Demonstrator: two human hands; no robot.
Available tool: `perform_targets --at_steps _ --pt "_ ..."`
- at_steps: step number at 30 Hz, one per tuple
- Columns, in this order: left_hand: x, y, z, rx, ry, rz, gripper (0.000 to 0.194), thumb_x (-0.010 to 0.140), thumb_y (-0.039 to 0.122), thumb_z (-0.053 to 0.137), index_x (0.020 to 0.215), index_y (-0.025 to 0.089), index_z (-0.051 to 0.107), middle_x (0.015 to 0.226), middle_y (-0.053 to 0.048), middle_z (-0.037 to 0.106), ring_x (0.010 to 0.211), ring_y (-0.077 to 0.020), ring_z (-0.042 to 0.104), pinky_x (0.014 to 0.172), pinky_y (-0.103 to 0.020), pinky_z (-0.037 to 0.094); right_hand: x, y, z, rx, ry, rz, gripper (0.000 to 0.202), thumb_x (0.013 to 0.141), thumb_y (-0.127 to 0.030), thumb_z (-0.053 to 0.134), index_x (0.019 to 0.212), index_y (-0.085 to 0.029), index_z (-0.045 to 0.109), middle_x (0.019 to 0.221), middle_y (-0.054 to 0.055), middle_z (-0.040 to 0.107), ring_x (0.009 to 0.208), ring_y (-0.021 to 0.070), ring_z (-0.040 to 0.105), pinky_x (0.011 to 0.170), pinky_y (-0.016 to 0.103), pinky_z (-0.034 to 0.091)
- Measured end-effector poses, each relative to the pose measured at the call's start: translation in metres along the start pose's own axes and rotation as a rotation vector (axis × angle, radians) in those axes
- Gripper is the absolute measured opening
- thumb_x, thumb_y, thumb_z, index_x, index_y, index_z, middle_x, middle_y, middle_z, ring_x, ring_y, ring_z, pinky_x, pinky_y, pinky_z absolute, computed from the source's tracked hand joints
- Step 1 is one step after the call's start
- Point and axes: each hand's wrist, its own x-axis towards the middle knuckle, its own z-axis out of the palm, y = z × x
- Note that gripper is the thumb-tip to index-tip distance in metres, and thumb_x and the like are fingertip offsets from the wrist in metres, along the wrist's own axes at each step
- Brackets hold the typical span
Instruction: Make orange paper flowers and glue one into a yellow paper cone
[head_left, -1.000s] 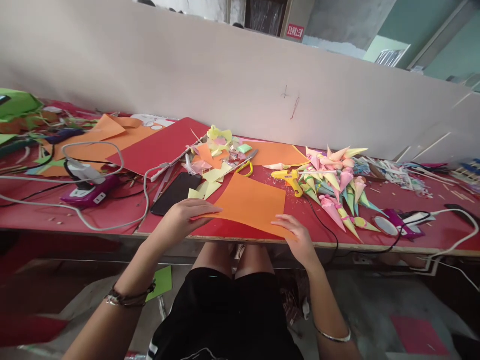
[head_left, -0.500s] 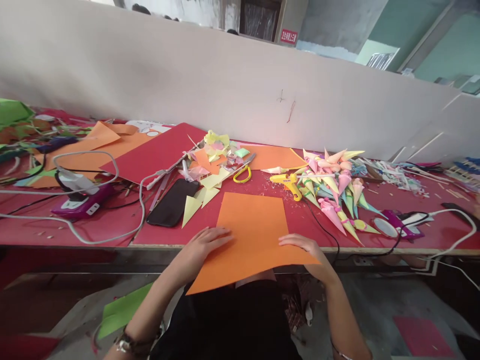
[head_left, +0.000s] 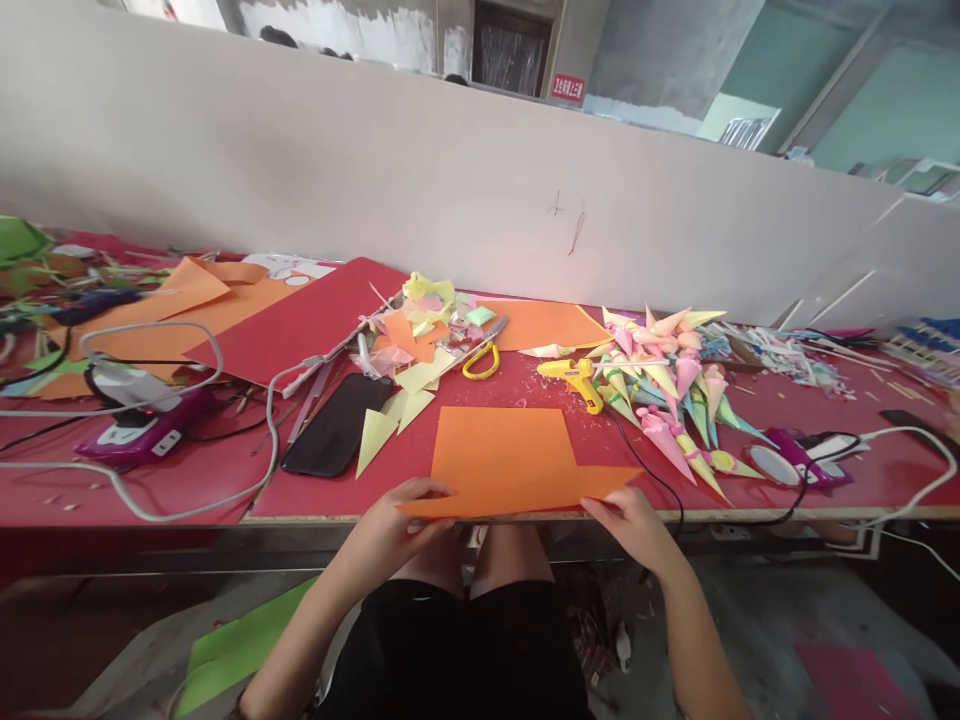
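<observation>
An orange paper sheet lies on the red table in front of me, its near part folded up and over near the table's edge. My left hand grips the near left corner, fingers above and thumb below. On the right, my right hand pinches the near edge of the paper between thumb and fingers. Beyond the sheet are a yellow glue gun and yellow-handled scissors. Pale yellow paper pieces lie left of the sheet.
A black phone lies to the left, near a purple power strip with white cables. Paper cones are heaped on the right, beside a second purple power strip. A pale partition stands behind.
The near part of the orange sheet, earlier spread over the table's edge toward me, is now folded up. Both hands have gone from resting on top to gripping its near edge.
</observation>
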Motion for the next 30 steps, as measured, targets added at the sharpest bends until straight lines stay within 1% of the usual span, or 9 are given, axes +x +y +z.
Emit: perform_targets --at_steps 2,4,8,13,18,20,23,27,30 --pt "0.003 -0.002 0.001 0.041 0.001 -0.043 0.028 0.079 0.037 0.045 0.075 0.017 0.064 0.079 -0.005 0.065 0.071 -0.0165 0.057 0.064 -0.025 0.045 0.004 -0.001 0.003 -0.017 0.016 -0.020 0.030 0.083 -0.038 0.044 0.079 -0.020 0.067 0.083 0.007 0.066 0.086 0.0219 0.060 0.077 0.033 0.047" --pt "0.007 -0.003 0.002 0.107 0.040 -0.097 0.034 0.080 0.040 0.043 0.061 0.016 0.057 0.064 -0.002 0.059 0.058 -0.0132 0.052 0.055 -0.023 0.040 0.009 0.001 0.008 -0.046 0.068 -0.026 0.030 0.084 -0.039 0.043 0.077 -0.019 0.065 0.084 0.007 0.062 0.085 0.0205 0.058 0.075 0.030 0.046" --pt "0.016 0.000 0.005 0.230 0.162 -0.221 0.037 0.077 0.043 0.043 0.051 0.017 0.043 0.050 0.002 0.047 0.048 -0.0106 0.042 0.047 -0.022 0.029 0.018 0.008 0.019 -0.232 0.209 0.022 0.038 0.083 -0.041 0.043 0.052 -0.019 0.047 0.062 0.001 0.048 0.058 0.0138 0.050 0.053 0.025 0.038" --pt "0.020 0.008 0.011 0.372 0.164 -0.349 0.030 0.077 0.038 0.044 0.054 0.018 0.042 0.054 0.002 0.048 0.050 -0.0120 0.044 0.047 -0.022 0.026 0.023 0.011 0.026 -0.400 0.266 0.002 0.039 0.082 -0.036 0.043 0.049 -0.020 0.029 0.053 -0.003 0.033 0.049 0.0106 0.037 0.049 0.024 0.028" --pt "0.018 0.009 0.016 0.428 0.186 -0.391 0.030 0.079 0.038 0.042 0.056 0.018 0.047 0.082 0.000 0.055 0.057 -0.0107 0.050 0.044 -0.021 0.026 0.021 0.011 0.029 -0.426 0.272 -0.016 0.035 0.081 -0.027 0.043 0.051 -0.020 0.026 0.056 -0.003 0.034 0.053 0.0106 0.037 0.052 0.024 0.029" --pt "0.018 0.010 0.018 0.443 0.190 -0.394 0.031 0.080 0.038 0.041 0.057 0.018 0.048 0.086 0.000 0.054 0.060 -0.0105 0.051 0.044 -0.021 0.026 0.020 0.011 0.031 -0.455 0.286 -0.029 0.033 0.081 -0.024 0.042 0.051 -0.020 0.027 0.056 -0.002 0.036 0.054 0.0110 0.038 0.053 0.024 0.029" --pt "0.019 0.011 0.020 0.479 0.178 -0.399 0.032 0.082 0.036 0.038 0.060 0.018 0.052 0.085 -0.002 0.055 0.064 -0.0114 0.053 0.044 -0.021 0.025 0.020 0.011 0.033 -0.500 0.303 -0.051 0.032 0.081 -0.022 0.041 0.051 -0.020 0.029 0.057 -0.002 0.038 0.056 0.0113 0.039 0.054 0.024 0.029" --pt "0.022 0.015 0.018 0.529 0.114 -0.514 0.032 0.086 0.036 0.033 0.070 0.019 0.055 0.075 -0.001 0.058 0.062 -0.0124 0.054 0.044 -0.022 0.019 0.021 0.010 0.035 -0.563 0.336 -0.061 0.034 0.083 -0.023 0.041 0.050 -0.019 0.031 0.056 -0.002 0.038 0.055 0.0107 0.037 0.054 0.024 0.027" --pt "0.025 0.017 0.015 0.544 0.052 -0.572 0.032 0.086 0.038 0.032 0.070 0.020 0.053 0.073 -0.001 0.061 0.062 -0.0144 0.056 0.045 -0.023 0.018 0.022 0.009 0.036 -0.593 0.353 -0.045 0.036 0.083 -0.024 0.042 0.050 -0.019 0.030 0.055 -0.002 0.036 0.055 0.0103 0.036 0.054 0.024 0.025"
